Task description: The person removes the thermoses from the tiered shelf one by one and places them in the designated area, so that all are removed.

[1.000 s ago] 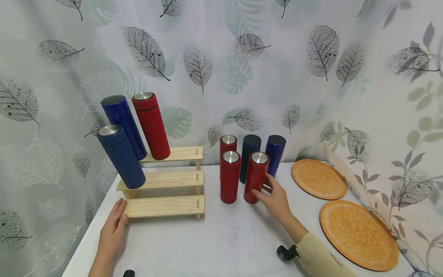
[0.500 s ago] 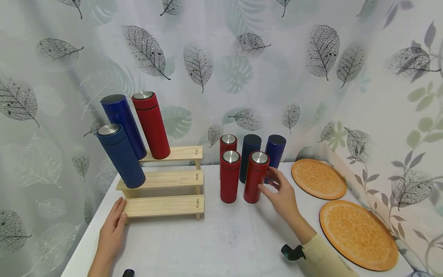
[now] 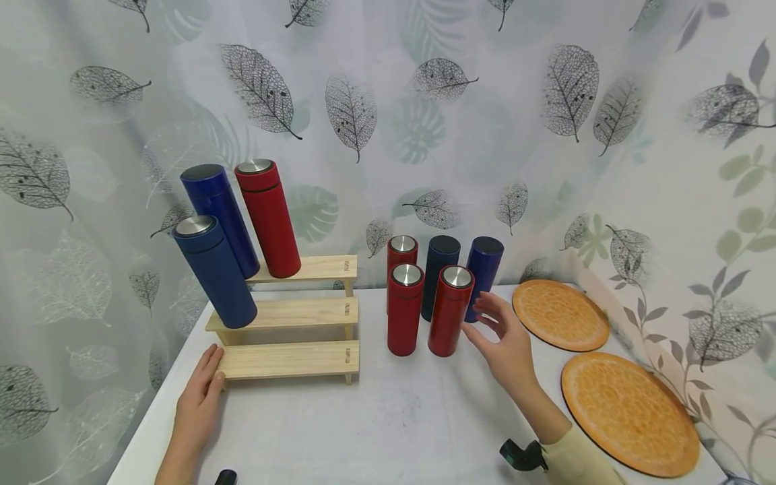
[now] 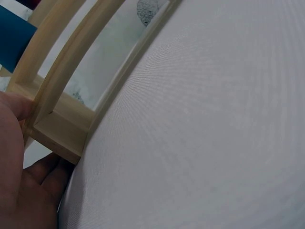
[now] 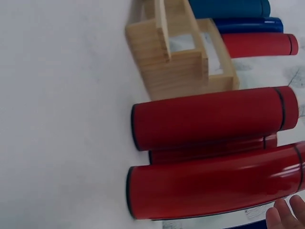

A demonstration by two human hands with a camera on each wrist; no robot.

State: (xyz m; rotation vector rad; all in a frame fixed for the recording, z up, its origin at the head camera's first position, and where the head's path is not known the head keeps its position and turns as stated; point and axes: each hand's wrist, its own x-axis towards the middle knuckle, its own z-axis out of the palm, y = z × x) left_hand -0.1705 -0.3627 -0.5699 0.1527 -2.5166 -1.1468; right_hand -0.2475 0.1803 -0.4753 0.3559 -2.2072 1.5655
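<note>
My left hand (image 3: 197, 399) rests against the left end of a three-step wooden rack (image 3: 287, 361), its fingers lying along the lowest step's side. In the left wrist view, fingers (image 4: 49, 177) show beside the rack's end piece (image 4: 64, 133). To the right, my right hand (image 3: 506, 347) is just off a red thermos (image 3: 447, 320), fingers spread, holding nothing. Its fingertips (image 5: 282, 212) appear at the lower corner of the right wrist view, near the shiny red thermos (image 5: 214, 186). A second red thermos (image 3: 403, 320) stands upright at its left.
Behind stand another red thermos (image 3: 397, 252), a dark blue one (image 3: 440, 273) and a bright blue one (image 3: 485, 266). The rack bears a blue thermos (image 3: 218, 276), a bright blue one (image 3: 225, 215) and a red one (image 3: 271, 225). Two round orange mats (image 3: 630, 411) lie at right.
My right hand has let go of the front red thermos and drawn back to the right, its fingers opening. The thermos stays standing in place. My left hand has stayed at the rack.
</note>
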